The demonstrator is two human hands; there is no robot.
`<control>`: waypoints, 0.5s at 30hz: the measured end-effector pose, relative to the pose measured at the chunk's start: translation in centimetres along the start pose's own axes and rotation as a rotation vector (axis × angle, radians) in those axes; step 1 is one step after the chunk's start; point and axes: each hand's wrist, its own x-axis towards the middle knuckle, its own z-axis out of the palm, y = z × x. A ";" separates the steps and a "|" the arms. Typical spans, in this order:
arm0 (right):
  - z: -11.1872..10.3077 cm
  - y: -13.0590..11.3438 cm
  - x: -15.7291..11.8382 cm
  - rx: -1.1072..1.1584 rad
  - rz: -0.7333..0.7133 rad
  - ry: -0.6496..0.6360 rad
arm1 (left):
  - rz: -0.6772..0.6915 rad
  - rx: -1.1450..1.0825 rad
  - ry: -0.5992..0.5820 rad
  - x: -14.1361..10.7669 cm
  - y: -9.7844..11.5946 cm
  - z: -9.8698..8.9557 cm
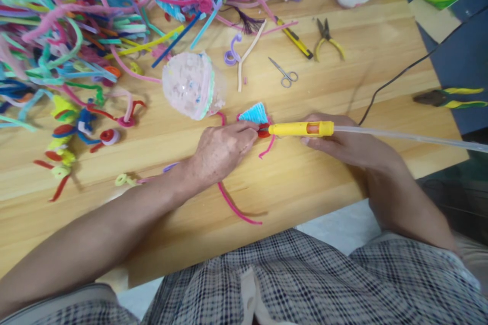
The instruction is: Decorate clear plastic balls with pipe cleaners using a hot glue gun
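My right hand (pixel 337 137) is closed on a yellow hot glue gun (pixel 292 129), with a long clear glue stick (pixel 404 137) running out of its back to the right. The gun's nozzle points left and meets a small red piece (pixel 263 130) by my left fingertips. My left hand (pixel 229 147) pinches a small pipe-cleaner craft piece with a blue triangle (pixel 254 113) and pink pipe-cleaner ends (pixel 269 147). Whether nozzle and red piece touch, I cannot tell. Below the left wrist curves a longer pink pipe cleaner (pixel 234 205).
A decorated clear dome (pixel 188 84) stands beyond my left hand. Small scissors (pixel 284 72), a yellow utility knife (pixel 294 38) and yellow-handled pliers (pixel 327 40) lie further back. Pipe cleaners (pixel 76 25) heap at the left. A black cable (pixel 396 77) crosses the right; more pliers (pixel 450 97) lie there.
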 end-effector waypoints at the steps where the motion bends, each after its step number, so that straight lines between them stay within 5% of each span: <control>1: 0.0 0.0 0.0 0.003 -0.004 -0.002 | 0.000 -0.003 0.001 0.0 0.0 0.0; 15: 0.1 0.2 0.1 0.025 -0.023 0.016 | 0.008 -0.032 0.026 -0.1 -0.3 0.4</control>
